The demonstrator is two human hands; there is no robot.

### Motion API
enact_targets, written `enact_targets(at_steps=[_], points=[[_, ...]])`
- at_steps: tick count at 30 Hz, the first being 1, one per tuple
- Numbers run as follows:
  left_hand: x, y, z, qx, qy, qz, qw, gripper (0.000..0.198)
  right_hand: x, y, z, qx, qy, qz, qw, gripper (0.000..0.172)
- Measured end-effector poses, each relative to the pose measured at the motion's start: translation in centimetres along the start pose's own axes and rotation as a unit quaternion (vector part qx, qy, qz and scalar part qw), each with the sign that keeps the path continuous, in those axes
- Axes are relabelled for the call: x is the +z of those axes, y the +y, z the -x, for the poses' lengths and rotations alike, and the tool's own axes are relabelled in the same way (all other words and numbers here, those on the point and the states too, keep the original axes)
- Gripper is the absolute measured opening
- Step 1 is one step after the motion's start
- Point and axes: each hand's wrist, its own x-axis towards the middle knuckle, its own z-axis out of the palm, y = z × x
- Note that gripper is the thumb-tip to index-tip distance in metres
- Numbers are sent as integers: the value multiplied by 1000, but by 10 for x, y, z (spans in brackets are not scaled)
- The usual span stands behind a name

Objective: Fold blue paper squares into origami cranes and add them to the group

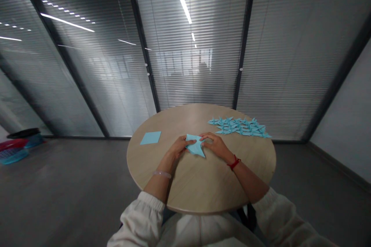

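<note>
Between my two hands is a light blue sheet of origami paper (196, 148), partly folded, with a pointed corner toward me. My left hand (179, 146) grips its left edge, thumb on top and fingers beneath. At the upper right edge, my right hand (213, 143) pinches the paper with thumb and fingers. A flat stack or sheet of blue paper (150, 137) lies to the left. Several folded blue paper cranes (240, 126) are grouped in rows at the table's far right.
The round wooden table (203, 197) reaches close to a glass wall with blinds (199, 85). On the floor at far left stand a red and blue basket (13, 152) and a dark-topped blue container (27, 136).
</note>
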Motion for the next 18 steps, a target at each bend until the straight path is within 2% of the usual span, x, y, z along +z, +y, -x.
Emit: enact_targets(at_steps=[13,18], points=[[1,-2,-2,-20,-38,52,998,20,2,16,-1,76,38,-71,994,16],[5,-4,-1,-7,-27,1,1000,25,5,19,0,122,57,-60,989,30]])
